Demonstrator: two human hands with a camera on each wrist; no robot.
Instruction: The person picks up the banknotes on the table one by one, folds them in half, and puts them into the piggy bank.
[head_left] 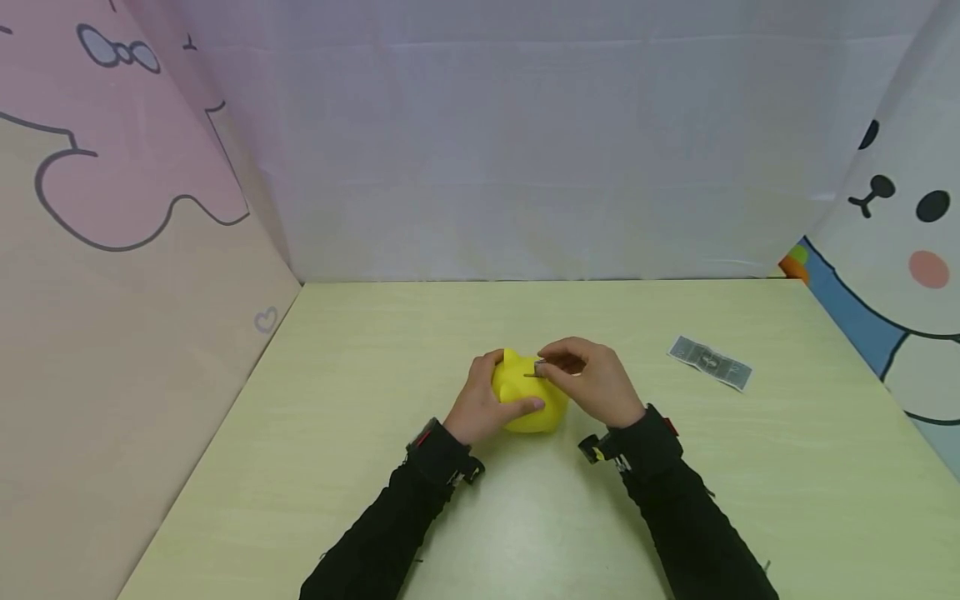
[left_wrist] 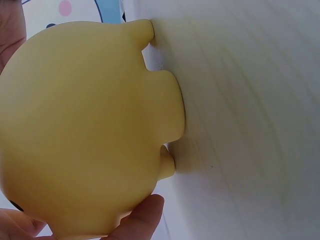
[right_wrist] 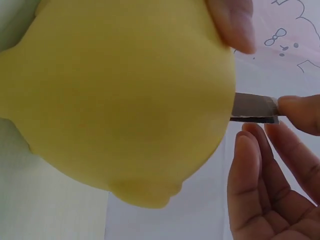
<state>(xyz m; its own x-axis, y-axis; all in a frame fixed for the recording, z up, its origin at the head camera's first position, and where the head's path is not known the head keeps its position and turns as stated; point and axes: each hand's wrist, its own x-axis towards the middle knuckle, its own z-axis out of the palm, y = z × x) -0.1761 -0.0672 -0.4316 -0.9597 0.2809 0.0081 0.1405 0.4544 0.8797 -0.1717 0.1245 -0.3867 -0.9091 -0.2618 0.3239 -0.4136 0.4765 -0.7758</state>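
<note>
1. Nearest, with clock positions read around the piggy bank: two black sleeves (head_left: 712, 533), coming in from 8 and 4 o'clock, a small camera strapped to each wrist
2. The left hand (head_left: 480, 402), at 9 o'clock, grips the bank, fingers curved round its far side and thumb on the near side
3. The yellow piggy bank (head_left: 553, 410) stands upright on the pale wood-look table (head_left: 375, 350)
4. The right hand (head_left: 597, 383), at 3 o'clock, pinches a folded paper strip (right_wrist: 255, 106) upright at the slot on top of the bank; how far in it reaches cannot be told
5. A creased banknote (head_left: 710, 363) lies flat near 3 o'clock, well apart from the bank
6. Farthest: a white drape (head_left: 570, 150) at 12 o'clock, a pink cartoon figure (head_left: 120, 167) at 10, and a white cartoon animal (head_left: 892, 267) between 2 and 3
</note>
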